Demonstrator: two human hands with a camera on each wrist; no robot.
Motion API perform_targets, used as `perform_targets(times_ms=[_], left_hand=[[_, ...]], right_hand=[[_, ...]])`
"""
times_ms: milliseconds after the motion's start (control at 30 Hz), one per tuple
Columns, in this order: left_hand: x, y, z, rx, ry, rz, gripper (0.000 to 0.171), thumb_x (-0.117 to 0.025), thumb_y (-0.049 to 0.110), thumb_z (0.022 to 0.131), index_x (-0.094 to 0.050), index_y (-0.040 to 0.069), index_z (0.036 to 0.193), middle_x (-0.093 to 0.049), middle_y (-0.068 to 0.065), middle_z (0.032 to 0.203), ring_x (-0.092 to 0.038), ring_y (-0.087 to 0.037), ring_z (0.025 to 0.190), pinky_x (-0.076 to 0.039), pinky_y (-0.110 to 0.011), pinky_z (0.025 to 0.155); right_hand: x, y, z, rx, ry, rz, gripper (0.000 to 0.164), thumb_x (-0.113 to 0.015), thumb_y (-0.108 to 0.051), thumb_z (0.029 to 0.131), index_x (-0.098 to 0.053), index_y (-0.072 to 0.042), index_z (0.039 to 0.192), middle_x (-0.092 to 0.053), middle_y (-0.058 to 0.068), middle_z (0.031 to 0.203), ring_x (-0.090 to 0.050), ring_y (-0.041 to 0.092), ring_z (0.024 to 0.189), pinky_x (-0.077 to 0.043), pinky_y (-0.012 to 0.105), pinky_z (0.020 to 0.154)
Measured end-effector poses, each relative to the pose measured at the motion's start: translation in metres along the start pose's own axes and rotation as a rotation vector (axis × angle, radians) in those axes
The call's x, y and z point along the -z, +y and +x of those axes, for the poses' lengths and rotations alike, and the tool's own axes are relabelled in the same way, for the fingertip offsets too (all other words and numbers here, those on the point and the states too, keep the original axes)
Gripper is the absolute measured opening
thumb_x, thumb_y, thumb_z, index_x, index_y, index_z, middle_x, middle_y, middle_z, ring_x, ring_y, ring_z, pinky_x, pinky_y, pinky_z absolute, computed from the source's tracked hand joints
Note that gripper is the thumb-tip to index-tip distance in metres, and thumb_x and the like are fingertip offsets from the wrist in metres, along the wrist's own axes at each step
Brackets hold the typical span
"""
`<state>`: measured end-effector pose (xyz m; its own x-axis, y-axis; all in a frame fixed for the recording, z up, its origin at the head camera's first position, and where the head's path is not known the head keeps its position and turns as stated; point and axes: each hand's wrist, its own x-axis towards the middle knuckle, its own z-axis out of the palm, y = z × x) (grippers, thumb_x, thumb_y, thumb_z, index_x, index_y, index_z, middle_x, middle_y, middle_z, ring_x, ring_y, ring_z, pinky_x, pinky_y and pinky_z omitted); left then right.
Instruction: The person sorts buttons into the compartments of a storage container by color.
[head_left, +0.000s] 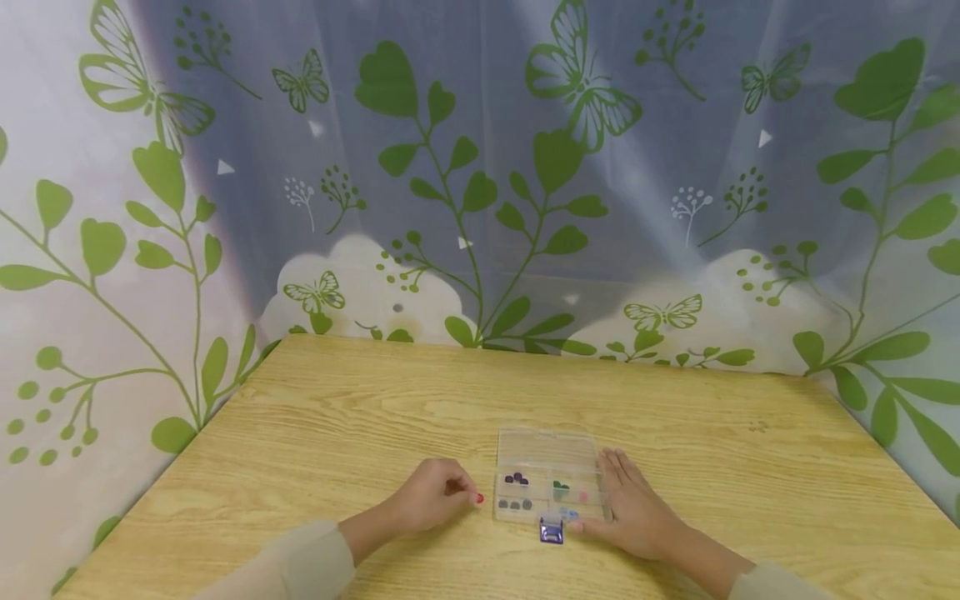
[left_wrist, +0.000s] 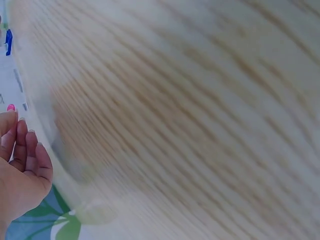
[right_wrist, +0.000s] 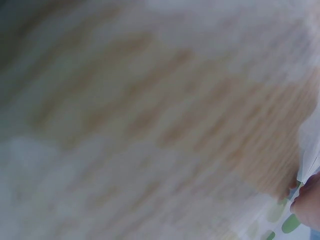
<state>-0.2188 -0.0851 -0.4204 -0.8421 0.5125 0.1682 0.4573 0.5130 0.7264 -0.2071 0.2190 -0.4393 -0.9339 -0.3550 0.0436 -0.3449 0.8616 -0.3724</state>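
Between thumb and fingertips my left hand (head_left: 435,496) pinches a small red bead-like piece (head_left: 480,498), just left of a clear plastic compartment box (head_left: 547,448). The box lies with its lid raised at the back and a purple-blue latch (head_left: 551,531) in front. Inside, separate compartments hold dark purple pieces (head_left: 517,479), grey pieces (head_left: 514,505), green pieces (head_left: 560,488), a pink piece (head_left: 582,497) and blue pieces (head_left: 568,514). My right hand (head_left: 637,517) rests against the box's right side, fingers extended, thumb at the front corner. Only its edge shows in the right wrist view.
The box stands on a wood-grain table (head_left: 360,400), near its front. Behind and beside the table hangs a curtain (head_left: 480,167) printed with green leaves and butterflies. A small faint patch (head_left: 758,427) marks the tabletop at the right.
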Motion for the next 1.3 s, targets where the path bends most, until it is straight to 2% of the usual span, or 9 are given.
perform_targets(times_ms=[233, 467, 600, 1033, 1300], left_hand=[[-0.001, 0.005, 0.004, -0.005, 0.009, -0.017, 0.006, -0.063, 0.004, 0.084, -0.067, 0.003, 0.079, -0.066, -0.005, 0.081, -0.054, -0.007, 0.074, -0.046, -0.016, 0.067], [-0.003, 0.010, 0.009, 0.019, 0.007, -0.027, 0.006, -0.063, 0.005, 0.084, -0.067, 0.004, 0.081, -0.065, -0.004, 0.081, -0.054, -0.007, 0.075, -0.046, -0.017, 0.068], [-0.005, 0.012, 0.013, 0.003, 0.017, -0.018, 0.005, -0.064, 0.004, 0.083, -0.067, 0.003, 0.081, -0.065, -0.005, 0.081, -0.055, -0.009, 0.075, -0.046, -0.016, 0.066], [-0.013, 0.022, 0.026, -0.054, 0.023, -0.005, 0.007, -0.064, 0.005, 0.083, -0.068, 0.002, 0.078, -0.065, -0.005, 0.077, -0.050, -0.002, 0.070, -0.044, -0.014, 0.065], [-0.018, 0.028, 0.033, -0.035, 0.008, -0.032, 0.007, -0.065, 0.005, 0.083, -0.068, 0.002, 0.078, -0.065, -0.005, 0.078, -0.050, -0.003, 0.070, -0.044, -0.014, 0.064]], right_hand=[[0.000, 0.000, 0.000, -0.007, -0.007, 0.014, 0.110, -0.053, -0.070, 0.077, -0.017, 0.013, 0.141, -0.015, 0.032, 0.148, -0.011, 0.047, 0.138, -0.014, 0.058, 0.111], [0.000, -0.001, -0.001, -0.002, 0.001, 0.013, 0.110, -0.053, -0.069, 0.077, -0.018, 0.013, 0.141, -0.017, 0.032, 0.148, -0.011, 0.047, 0.138, -0.014, 0.058, 0.111], [0.001, -0.001, -0.001, 0.000, 0.002, 0.008, 0.110, -0.053, -0.069, 0.077, -0.018, 0.013, 0.141, -0.017, 0.033, 0.148, -0.012, 0.047, 0.138, -0.015, 0.057, 0.111], [0.004, -0.004, -0.001, -0.011, -0.007, 0.015, 0.109, -0.054, -0.068, 0.078, -0.017, 0.013, 0.141, -0.017, 0.033, 0.148, -0.011, 0.047, 0.138, -0.014, 0.057, 0.111], [0.004, -0.003, -0.001, -0.011, -0.004, 0.018, 0.110, -0.055, -0.068, 0.077, -0.018, 0.013, 0.141, -0.017, 0.033, 0.148, -0.012, 0.048, 0.138, -0.014, 0.057, 0.111]])
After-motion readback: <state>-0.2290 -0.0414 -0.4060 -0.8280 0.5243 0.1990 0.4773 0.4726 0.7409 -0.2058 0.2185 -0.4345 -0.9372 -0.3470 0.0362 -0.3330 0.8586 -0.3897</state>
